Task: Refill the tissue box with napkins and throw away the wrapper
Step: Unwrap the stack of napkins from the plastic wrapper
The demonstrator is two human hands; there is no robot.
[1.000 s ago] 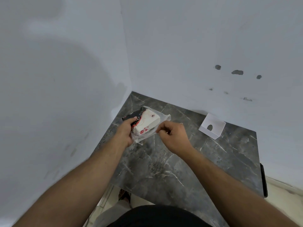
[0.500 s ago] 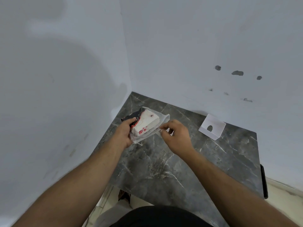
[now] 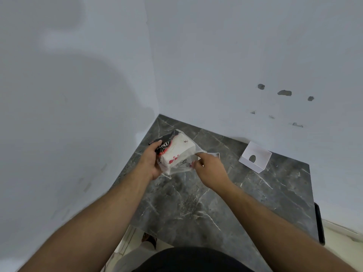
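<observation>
A pack of white napkins (image 3: 177, 150) sits in a clear plastic wrapper (image 3: 182, 165) with black and red print, held above the far left corner of the dark marble table (image 3: 196, 203). My left hand (image 3: 150, 160) grips the pack's left end. At the pack's right side my right hand (image 3: 209, 168) pinches the loose open end of the wrapper. A white tissue box (image 3: 255, 159) with an oval hole stands on the table to the right, near the wall, apart from both hands.
White walls close in the table at the back and the left. A black object (image 3: 319, 222) hangs at the table's right edge. Below the near edge are light floor and my dark clothing (image 3: 188, 260).
My right hand has shifted slightly down and right along the wrapper's open end, and the pack has tilted a little in my left hand.
</observation>
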